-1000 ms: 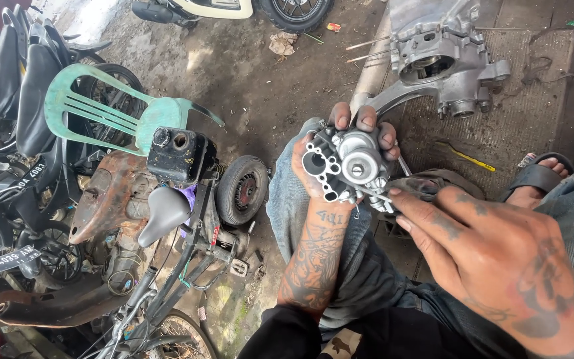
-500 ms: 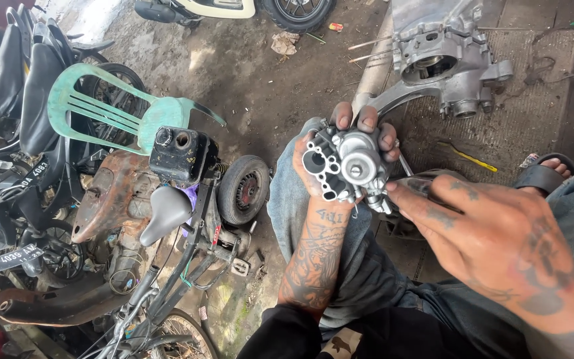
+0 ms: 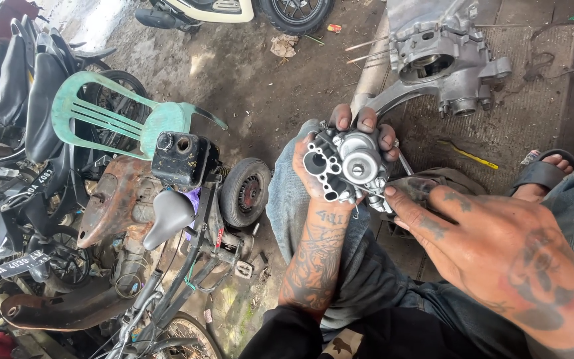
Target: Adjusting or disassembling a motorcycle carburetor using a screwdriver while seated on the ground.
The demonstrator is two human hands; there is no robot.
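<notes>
My left hand (image 3: 350, 143) grips a small silver cast-metal engine part (image 3: 348, 166) with several round ports, held upright over my lap, fingers curled over its top edge. My right hand (image 3: 493, 249) reaches in from the lower right; its fingertips touch the part's lower right corner, pinching at something small there that I cannot make out. Both forearms are tattooed. My knees in grey-blue jeans (image 3: 360, 279) lie under the part.
A large aluminium engine casing (image 3: 443, 63) lies on a mat ahead, a yellow-handled tool (image 3: 470, 155) beside it. My sandalled foot (image 3: 546, 173) is at right. At left sit a stripped rusty motorbike frame (image 3: 161, 213), a green plastic chair (image 3: 121, 119) and parked motorbikes (image 3: 14, 86).
My right hand has shifted slightly left and closer to the part's lower corner. The left hand and the part stay almost still.
</notes>
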